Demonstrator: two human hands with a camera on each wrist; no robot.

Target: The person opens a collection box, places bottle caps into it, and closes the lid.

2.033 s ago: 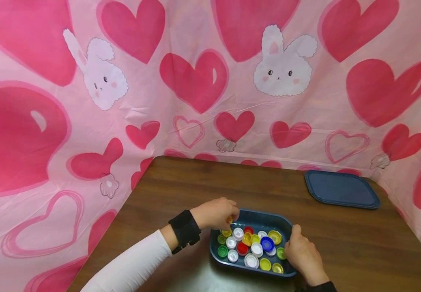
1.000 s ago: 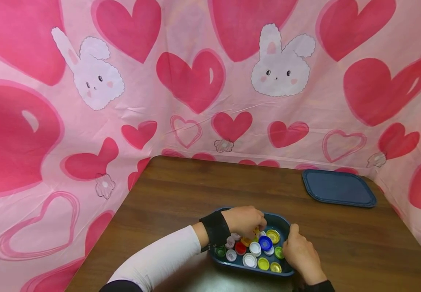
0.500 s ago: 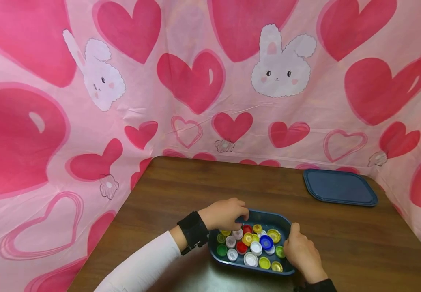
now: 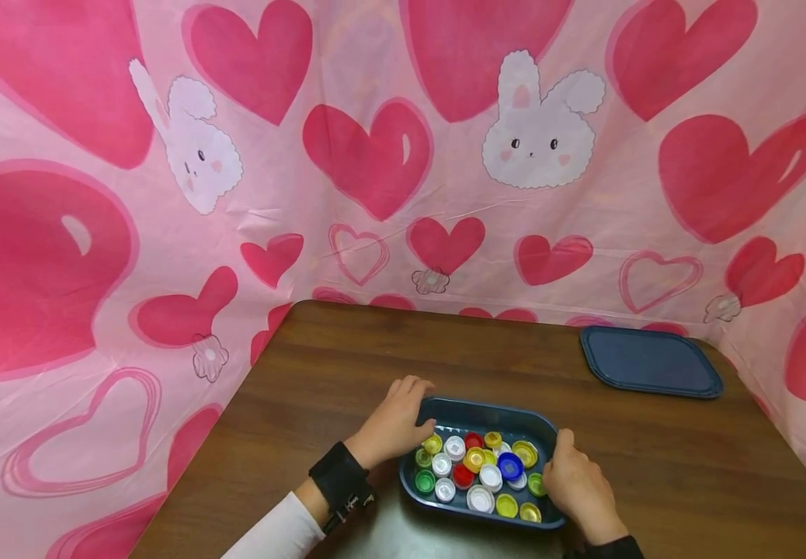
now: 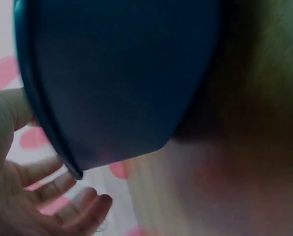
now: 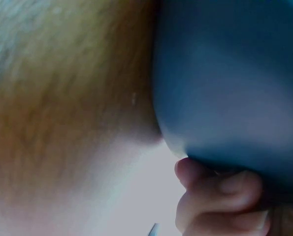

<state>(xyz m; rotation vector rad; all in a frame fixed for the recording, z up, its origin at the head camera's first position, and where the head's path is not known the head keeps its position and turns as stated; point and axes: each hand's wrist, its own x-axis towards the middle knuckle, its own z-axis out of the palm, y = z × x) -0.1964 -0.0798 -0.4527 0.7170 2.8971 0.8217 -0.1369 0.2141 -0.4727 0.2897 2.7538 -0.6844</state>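
A dark blue tray point(image 4: 487, 407) holds several bottle caps point(image 4: 476, 466) in red, yellow, green, white and blue. It sits on the wooden table near its front edge. My left hand point(image 4: 403, 411) rests against the tray's far left corner, outside the rim. In the left wrist view its fingers point(image 5: 62, 196) lie straight and spread beside the tray wall point(image 5: 116, 73), holding nothing. My right hand point(image 4: 574, 477) grips the tray's right rim, thumb on top. In the right wrist view its fingers point(image 6: 220, 196) curl under the tray point(image 6: 235, 73).
A flat dark blue lid point(image 4: 651, 361) lies at the table's far right. Bare brown tabletop point(image 4: 389, 349) stretches behind the tray. A pink cloth with hearts and rabbits point(image 4: 375, 155) walls in the table at the back and on both sides.
My left hand has come out from over the caps and moved back to the tray's far left corner with straight fingers. The right hand has kept its grip on the rim.
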